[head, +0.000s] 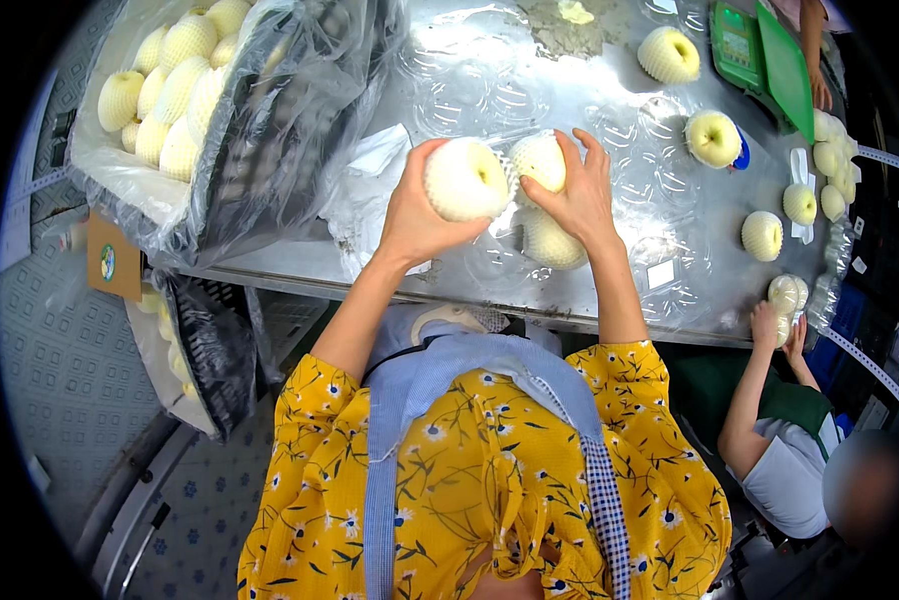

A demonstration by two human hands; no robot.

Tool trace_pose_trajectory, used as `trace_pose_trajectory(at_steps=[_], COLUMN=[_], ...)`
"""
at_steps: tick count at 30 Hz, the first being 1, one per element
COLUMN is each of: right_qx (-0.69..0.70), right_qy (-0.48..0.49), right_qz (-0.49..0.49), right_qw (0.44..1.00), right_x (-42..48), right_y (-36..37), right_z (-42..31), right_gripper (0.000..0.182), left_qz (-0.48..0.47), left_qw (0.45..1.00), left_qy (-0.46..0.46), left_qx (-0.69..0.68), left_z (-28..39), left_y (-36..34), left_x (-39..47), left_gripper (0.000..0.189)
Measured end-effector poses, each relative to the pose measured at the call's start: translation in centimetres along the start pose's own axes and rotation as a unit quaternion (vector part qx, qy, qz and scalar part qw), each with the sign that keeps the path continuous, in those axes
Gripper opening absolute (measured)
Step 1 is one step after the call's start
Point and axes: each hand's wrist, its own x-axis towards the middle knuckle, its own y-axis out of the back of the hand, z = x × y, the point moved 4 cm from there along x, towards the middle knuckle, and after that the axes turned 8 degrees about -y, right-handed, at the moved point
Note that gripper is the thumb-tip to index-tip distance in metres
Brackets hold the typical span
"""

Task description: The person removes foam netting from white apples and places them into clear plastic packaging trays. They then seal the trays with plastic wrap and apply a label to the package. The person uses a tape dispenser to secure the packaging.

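Observation:
In my left hand (406, 217) is a pale yellow apple-like fruit (464, 180) in a white foam net, its stem hollow turned to the right. My right hand (583, 191) grips a second netted fruit (539, 161), thumb and fingers around its right side. The two fruits are close together above a clear plastic clamshell tray (498, 259). Just below my right hand, a third netted fruit (553, 241) sits in that tray, partly covered by the hand.
A plastic-lined crate (224, 150) of netted fruit stands left on the metal table (284, 271). More clear trays (644, 150), loose fruits (668, 55) and a green scale (738, 45) lie to the right. A co-worker's hands (764, 324) hold packed fruit (785, 296). Another person's arm is at upper right.

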Motion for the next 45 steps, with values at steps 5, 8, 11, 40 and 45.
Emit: trace_pose_trajectory(at_steps=[5,8,11,40,45], right_qx=[0.107,0.453,0.288,-0.021,-0.033], right_qy=[0.068,-0.071,0.051,0.227,0.221], right_qz=[0.092,-0.117,-0.103,-0.060,-0.033], right_qw=[0.988,0.881,0.951,0.972,0.974], right_x=[-1.2,-2.6,-3.5,-2.4,-1.7], right_y=[2.9,2.9,2.7,0.9,-0.1], right_z=[-2.2,-5.1,-7.3,-8.9,-9.0], right_gripper=[0.087,0.095,0.100,0.084,0.082], left_qz=[0.008,0.020,0.019,0.030,0.039], left_qw=[0.870,0.797,0.816,0.960,0.953], left_qy=[0.151,0.162,0.135,0.222,0.215], left_qx=[-0.469,-0.581,-0.561,-0.166,-0.211], left_z=[-0.1,0.1,0.9,-11.6,-10.5], left_y=[-0.8,-2.6,-3.5,-1.9,-2.3], left_x=[-1.6,-2.5,-3.0,-4.1,-3.9], left_gripper=[0.072,0.075,0.078,0.021,0.017])
